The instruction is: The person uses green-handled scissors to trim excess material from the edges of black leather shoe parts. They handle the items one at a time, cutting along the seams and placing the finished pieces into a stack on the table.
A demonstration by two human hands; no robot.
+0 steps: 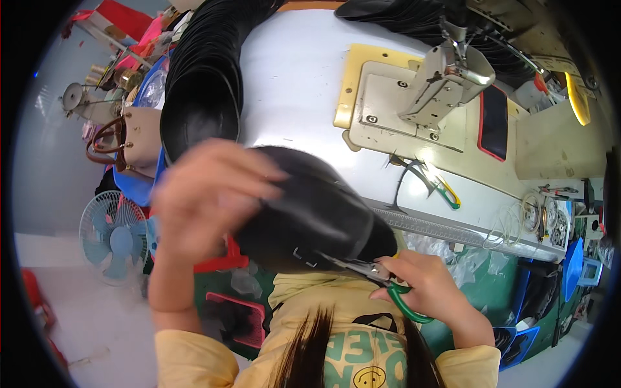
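A black, leather-like curved piece lies at the near edge of the table, reaching toward my body. My right hand grips green-handled scissors, the blades pointing left along the piece's near edge. Over the left part of the piece is my left hand, smeared by motion; whether its fingers hold anything is not clear. Behind that hand a long overlapping row of similar black pieces runs away along the table's left side.
A sewing machine stands at the right, with a dark phone beside it. Another pair of scissors and black scraps lie near a ruler strip. On the left are a fan and a handbag.
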